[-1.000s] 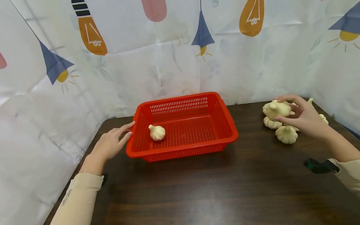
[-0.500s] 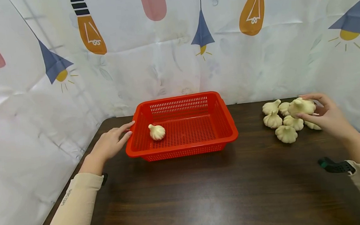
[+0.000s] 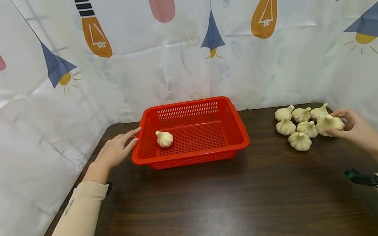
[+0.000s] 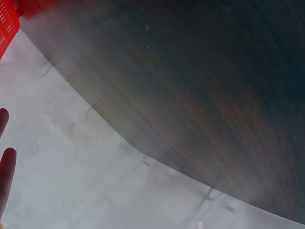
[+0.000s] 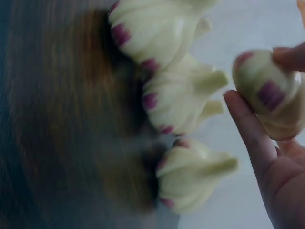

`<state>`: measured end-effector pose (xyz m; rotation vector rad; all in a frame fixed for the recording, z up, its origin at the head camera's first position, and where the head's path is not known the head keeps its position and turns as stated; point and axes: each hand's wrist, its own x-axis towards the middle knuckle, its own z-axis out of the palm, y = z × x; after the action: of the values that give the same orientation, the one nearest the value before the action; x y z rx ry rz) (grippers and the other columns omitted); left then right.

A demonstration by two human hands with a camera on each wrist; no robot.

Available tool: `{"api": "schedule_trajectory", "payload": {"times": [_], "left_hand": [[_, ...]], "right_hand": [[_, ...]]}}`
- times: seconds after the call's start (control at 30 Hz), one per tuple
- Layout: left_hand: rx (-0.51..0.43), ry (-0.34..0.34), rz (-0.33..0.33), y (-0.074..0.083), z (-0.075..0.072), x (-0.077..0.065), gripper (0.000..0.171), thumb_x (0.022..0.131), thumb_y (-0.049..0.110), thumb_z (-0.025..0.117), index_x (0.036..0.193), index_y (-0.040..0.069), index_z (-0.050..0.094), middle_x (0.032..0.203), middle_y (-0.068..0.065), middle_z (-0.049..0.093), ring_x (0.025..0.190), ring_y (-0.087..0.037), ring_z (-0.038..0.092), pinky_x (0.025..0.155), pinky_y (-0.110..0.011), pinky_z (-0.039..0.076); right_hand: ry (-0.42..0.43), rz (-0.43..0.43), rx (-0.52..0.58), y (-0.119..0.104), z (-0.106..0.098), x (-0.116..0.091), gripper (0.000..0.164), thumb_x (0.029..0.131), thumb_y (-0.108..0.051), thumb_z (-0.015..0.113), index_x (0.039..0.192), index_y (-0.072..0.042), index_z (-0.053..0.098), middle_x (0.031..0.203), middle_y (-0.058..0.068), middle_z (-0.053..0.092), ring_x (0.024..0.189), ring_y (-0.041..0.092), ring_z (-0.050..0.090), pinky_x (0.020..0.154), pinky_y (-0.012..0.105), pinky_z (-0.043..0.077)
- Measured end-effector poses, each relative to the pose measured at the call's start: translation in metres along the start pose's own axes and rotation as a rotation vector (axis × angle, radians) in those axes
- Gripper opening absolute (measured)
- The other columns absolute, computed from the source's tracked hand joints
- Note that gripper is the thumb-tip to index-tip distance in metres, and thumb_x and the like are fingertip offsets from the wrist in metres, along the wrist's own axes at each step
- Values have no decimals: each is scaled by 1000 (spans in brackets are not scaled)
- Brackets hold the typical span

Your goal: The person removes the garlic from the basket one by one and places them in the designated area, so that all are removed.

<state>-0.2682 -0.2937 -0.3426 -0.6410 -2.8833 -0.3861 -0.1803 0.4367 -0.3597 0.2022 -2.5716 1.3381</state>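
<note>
My right hand [image 3: 358, 130] pinches a pale garlic bulb [image 3: 328, 125] between thumb and fingers, at the right side of a group of garlic bulbs [image 3: 300, 141] on the table. In the right wrist view the held bulb [image 5: 262, 88] shows purple patches, and several other bulbs [image 5: 193, 176] stand beside it. On the left, my left hand [image 3: 112, 152] touches the left rim of a red perforated plastic basket [image 3: 191, 156], its fingers extended. Inside that basket, near its left end, lies one garlic bulb [image 3: 164, 139]. Only two fingertips [image 4: 6, 167] show in the left wrist view.
The dark wooden table [image 3: 212, 202] reaches back to a white curtain [image 3: 186, 68] printed with lamps and bulbs. Its left edge runs beside my left forearm. A black band [image 3: 362, 178] is at my right wrist.
My right hand has carried the garlic bulb rightward over the group, then lower at its right side. More bulbs of the group now show. The left hand and the basket have stayed put.
</note>
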Motion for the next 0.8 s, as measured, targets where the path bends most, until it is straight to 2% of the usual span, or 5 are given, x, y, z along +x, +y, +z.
{"api": "schedule_trajectory", "payload": {"times": [0.3, 0.57, 0.63, 0.73, 0.8], "left_hand": [[-1, -2, 5, 1, -1, -1, 56, 109, 44, 44, 157, 16, 44, 135, -26, 61, 116, -47, 58, 95, -66, 47], [3, 0, -3, 1, -2, -1, 56, 109, 44, 44, 157, 16, 44, 134, -27, 61, 115, -46, 59, 95, -66, 47], [3, -1, -2, 1, -2, -1, 56, 109, 44, 44, 157, 16, 44, 134, -27, 61, 116, -46, 59, 95, -66, 47], [1, -5, -5, 1, -1, -1, 56, 109, 44, 44, 157, 16, 43, 134, -27, 61, 116, -46, 58, 95, -67, 47], [-1, -6, -7, 1, -1, -1, 56, 109, 44, 44, 157, 16, 43, 134, -27, 61, 117, -46, 58, 95, -67, 47]], "right_hand": [[-145, 52, -90, 23, -5, -6, 52, 101, -3, 63, 132, -42, 45, 137, -13, 34, 91, -9, 59, 67, 22, 49], [-173, 85, -110, 25, -2, -6, 42, 101, -9, 66, 135, -29, 54, 123, -33, 42, 86, 1, 66, 67, 24, 49], [-186, 111, -171, 25, 0, -5, 40, 100, -16, 69, 137, -23, 55, 129, -25, 43, 86, -1, 64, 68, 26, 49], [-226, 137, -244, 25, 3, -3, 46, 99, -23, 71, 141, -14, 54, 145, 2, 42, 93, 4, 63, 70, 31, 51], [-251, 147, -260, 26, 5, -2, 50, 99, -25, 71, 143, -9, 52, 152, 23, 35, 106, 24, 67, 77, 42, 53]]}}
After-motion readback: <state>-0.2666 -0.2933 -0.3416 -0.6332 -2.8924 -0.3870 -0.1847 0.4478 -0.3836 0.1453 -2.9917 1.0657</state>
